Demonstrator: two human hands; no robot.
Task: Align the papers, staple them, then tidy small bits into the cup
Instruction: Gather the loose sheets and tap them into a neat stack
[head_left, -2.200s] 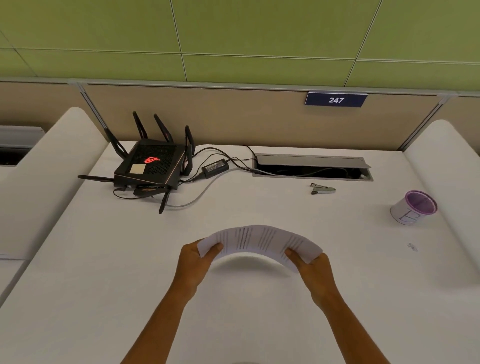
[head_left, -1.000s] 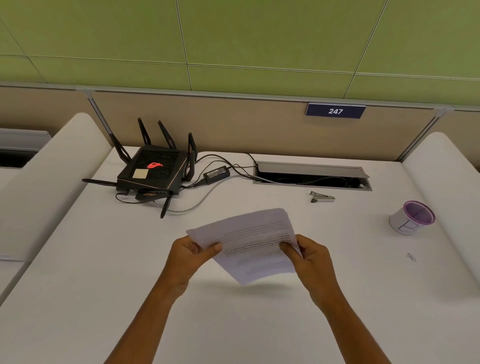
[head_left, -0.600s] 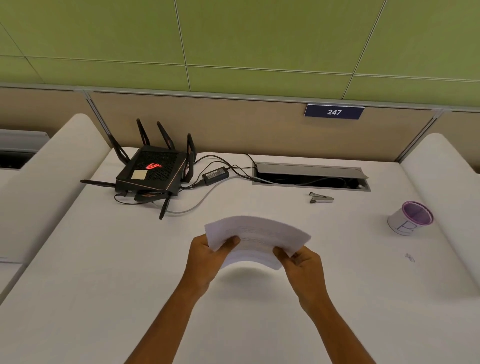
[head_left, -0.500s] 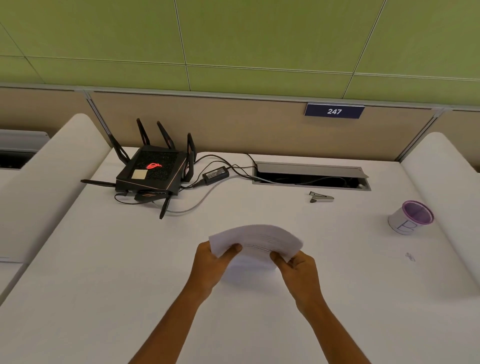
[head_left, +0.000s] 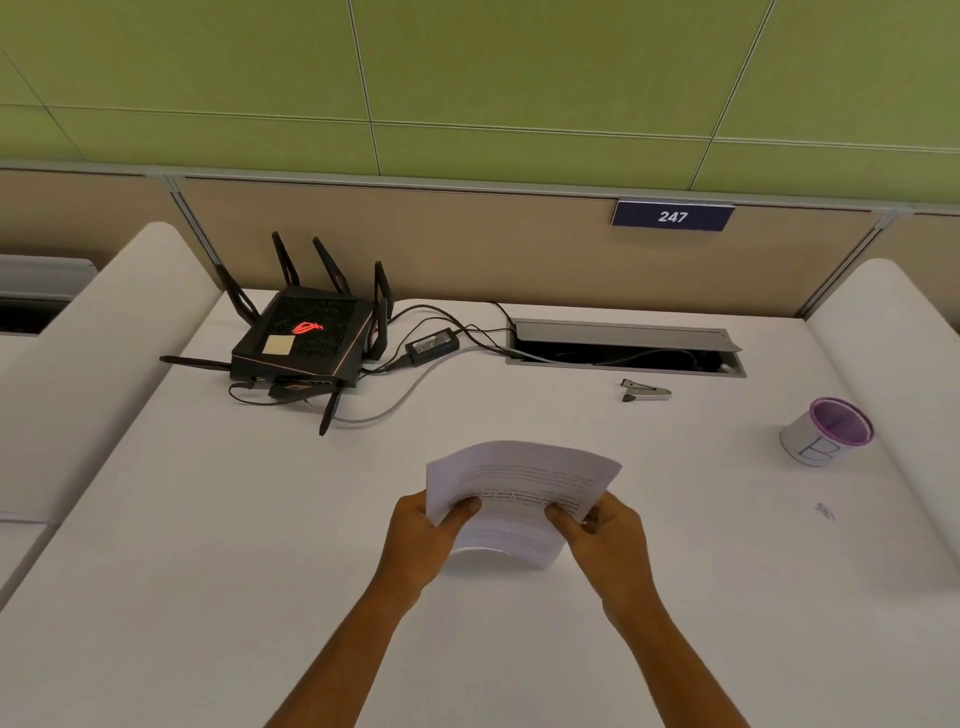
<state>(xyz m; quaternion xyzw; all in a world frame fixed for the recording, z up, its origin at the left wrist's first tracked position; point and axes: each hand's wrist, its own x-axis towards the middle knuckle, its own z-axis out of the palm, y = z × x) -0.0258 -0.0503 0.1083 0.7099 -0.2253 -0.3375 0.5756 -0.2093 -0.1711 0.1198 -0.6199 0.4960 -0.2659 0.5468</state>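
Observation:
A small stack of printed white papers (head_left: 524, 480) stands bowed, its lower edge on the white desk (head_left: 218, 545) in front of me. My left hand (head_left: 421, 540) grips its left side, thumb on the front. My right hand (head_left: 605, 540) grips the right side the same way. A small grey stapler (head_left: 647, 391) lies farther back, right of centre, untouched. A white cup with a purple rim (head_left: 828, 431) stands at the right. A few tiny bits (head_left: 824, 511) lie on the desk below the cup.
A black router with antennas (head_left: 306, 340), its power brick (head_left: 432, 343) and cables sit at the back left. An open cable hatch (head_left: 623, 348) lies along the back partition. Rounded white dividers (head_left: 893, 364) flank the desk on both sides.
The stack went from a wide arch to a tilted sheet, then back to a narrower bow. Both hands have moved closer together and the lower edge now rests on the desk.

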